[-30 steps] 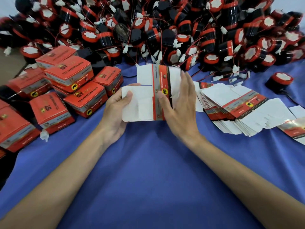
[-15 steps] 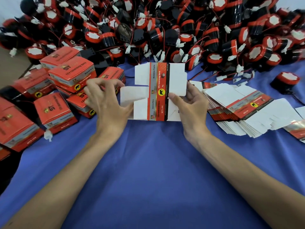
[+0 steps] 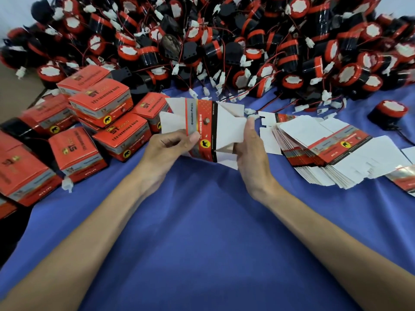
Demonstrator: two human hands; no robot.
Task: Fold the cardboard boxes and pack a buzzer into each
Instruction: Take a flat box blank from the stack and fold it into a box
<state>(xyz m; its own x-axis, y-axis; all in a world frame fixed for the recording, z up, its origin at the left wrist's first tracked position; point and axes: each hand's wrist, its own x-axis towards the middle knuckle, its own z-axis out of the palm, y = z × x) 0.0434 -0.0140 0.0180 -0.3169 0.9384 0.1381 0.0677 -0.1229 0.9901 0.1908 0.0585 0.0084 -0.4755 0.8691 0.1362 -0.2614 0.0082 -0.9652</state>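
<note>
My left hand (image 3: 167, 151) & right hand (image 3: 251, 153) both pinch one half-folded cardboard box (image 3: 203, 129), held above blue cloth (image 3: 202, 243), btwn packed boxes (image 3: 121, 135) & flat stack (image 3: 325, 151); buzzers (image 3: 224, 46) piled behind.

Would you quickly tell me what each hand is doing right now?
Left hand: closed on the box blank.
Right hand: holding the same blank's right side.

Blue cloth (image 3: 202, 243) covers the table, evenly lit.

Half-folded cardboard box (image 3: 203, 129) (flaps splayed) before heaped red-black buzzers (image 3: 224, 41).
</note>
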